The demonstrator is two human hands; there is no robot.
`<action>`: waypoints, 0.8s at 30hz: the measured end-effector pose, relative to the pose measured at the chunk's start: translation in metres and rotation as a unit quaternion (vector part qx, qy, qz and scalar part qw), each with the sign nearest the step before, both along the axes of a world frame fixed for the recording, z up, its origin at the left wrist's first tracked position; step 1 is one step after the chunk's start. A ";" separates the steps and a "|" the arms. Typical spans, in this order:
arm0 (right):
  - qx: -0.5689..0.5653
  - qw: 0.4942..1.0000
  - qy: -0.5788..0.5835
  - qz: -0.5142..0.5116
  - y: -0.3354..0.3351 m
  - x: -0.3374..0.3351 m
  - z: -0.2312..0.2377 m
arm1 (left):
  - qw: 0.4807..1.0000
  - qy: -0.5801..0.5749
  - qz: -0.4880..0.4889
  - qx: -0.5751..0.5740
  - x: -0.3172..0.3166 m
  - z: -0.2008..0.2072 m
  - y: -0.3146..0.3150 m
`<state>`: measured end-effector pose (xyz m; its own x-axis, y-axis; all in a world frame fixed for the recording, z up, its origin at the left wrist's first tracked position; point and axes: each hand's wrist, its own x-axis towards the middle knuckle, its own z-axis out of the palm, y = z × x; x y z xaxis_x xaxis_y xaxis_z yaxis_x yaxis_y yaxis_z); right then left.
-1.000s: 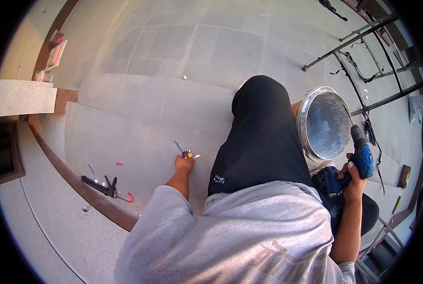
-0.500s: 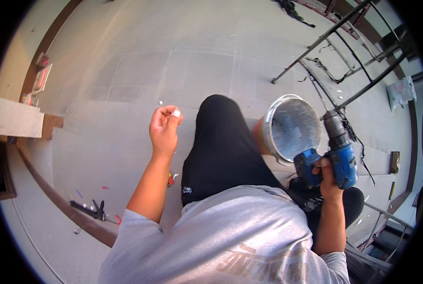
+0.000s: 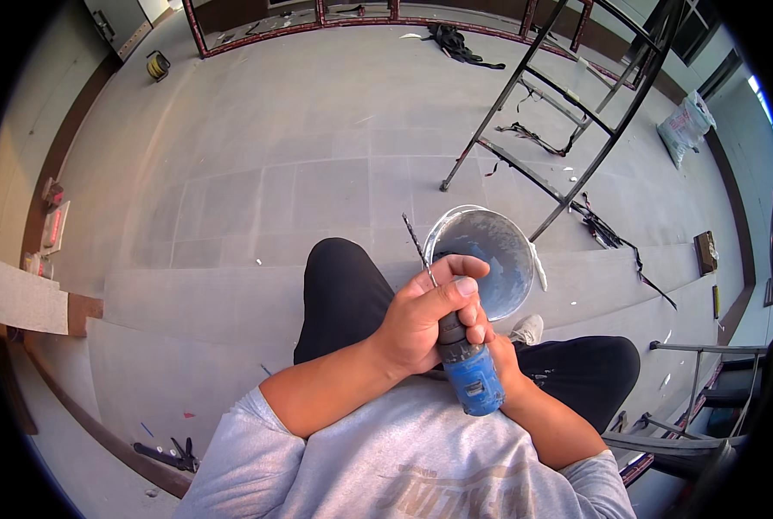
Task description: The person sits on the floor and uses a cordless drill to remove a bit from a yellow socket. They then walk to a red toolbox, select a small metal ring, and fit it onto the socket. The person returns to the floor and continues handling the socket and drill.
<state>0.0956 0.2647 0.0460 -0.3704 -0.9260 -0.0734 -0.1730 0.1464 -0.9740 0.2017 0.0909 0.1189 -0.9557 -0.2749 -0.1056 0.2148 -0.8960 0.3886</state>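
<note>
A blue cordless drill with a black chuck is held in front of my chest, pointing up and away. My left hand wraps around the chuck, where a thin dark drill bit sticks out between its fingers. My right hand grips the drill's body from behind and is mostly hidden by it. My black-trousered legs lie under both hands.
A grey metal bucket stands on the tiled floor just beyond the drill. A black metal ladder frame leans at the upper right. Black hand tools lie on a step at the lower left. A white sack sits far right.
My left hand came from the floor at the left up to the drill and now grips its chuck with the bit. My right hand brought the drill from the right to the centre.
</note>
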 end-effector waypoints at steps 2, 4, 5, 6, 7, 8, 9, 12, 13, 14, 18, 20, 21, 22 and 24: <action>-0.018 0.991 0.131 0.025 -0.002 -0.001 0.009 | 1.000 -0.001 0.001 -0.010 -0.002 -0.002 0.000; -0.020 0.985 0.173 0.016 -0.002 -0.001 0.010 | 1.000 -0.003 0.002 -0.011 -0.006 -0.002 -0.001; -0.035 0.983 0.182 0.003 -0.002 0.000 0.007 | 1.000 -0.013 0.005 -0.015 -0.008 -0.001 0.000; -0.049 0.980 0.191 -0.010 0.000 0.001 0.004 | 1.000 -0.022 0.008 -0.018 -0.010 0.001 0.001; -0.043 0.990 0.129 -0.024 0.002 0.000 -0.003 | 0.999 -0.032 0.011 -0.022 -0.011 0.002 0.002; -0.036 0.996 0.066 -0.039 0.004 -0.001 -0.013 | 0.999 -0.025 0.016 -0.021 -0.013 0.000 0.004; -0.027 0.998 0.025 -0.043 0.006 -0.003 -0.019 | 0.999 -0.019 0.022 -0.021 -0.013 -0.005 0.006; -0.004 0.998 -0.051 -0.040 0.011 -0.009 -0.028 | 0.999 -0.011 0.031 -0.010 -0.011 -0.004 0.006; -0.004 0.997 -0.067 -0.041 0.010 -0.008 -0.027 | 0.999 -0.010 0.035 -0.004 -0.009 -0.003 0.006; -0.016 0.996 -0.077 -0.048 0.008 -0.005 -0.024 | 0.999 -0.014 0.029 -0.007 -0.008 -0.003 0.006; 0.054 0.988 -0.111 -0.089 0.005 0.000 -0.023 | 0.999 -0.019 0.034 -0.005 -0.002 -0.009 0.003; 0.112 0.976 -0.151 -0.111 0.005 -0.003 -0.024 | 0.998 -0.028 0.045 0.017 0.004 -0.013 0.000; 0.107 0.992 0.027 -0.053 0.004 0.001 -0.011 | 0.998 -0.026 0.048 0.022 0.009 -0.018 -0.003; 0.093 0.975 0.203 0.009 0.003 0.004 -0.006 | 0.998 -0.024 0.050 0.026 0.015 -0.023 -0.007; 0.006 0.966 0.257 -0.033 -0.005 0.010 -0.009 | 0.993 -0.042 0.113 0.004 0.029 -0.024 -0.017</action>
<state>0.1057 0.2593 0.0370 -0.4188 -0.8993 0.1257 -0.6229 0.1838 -0.7604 0.2310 0.0744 0.0947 -0.8568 -0.4808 -0.1863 0.3783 -0.8316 0.4066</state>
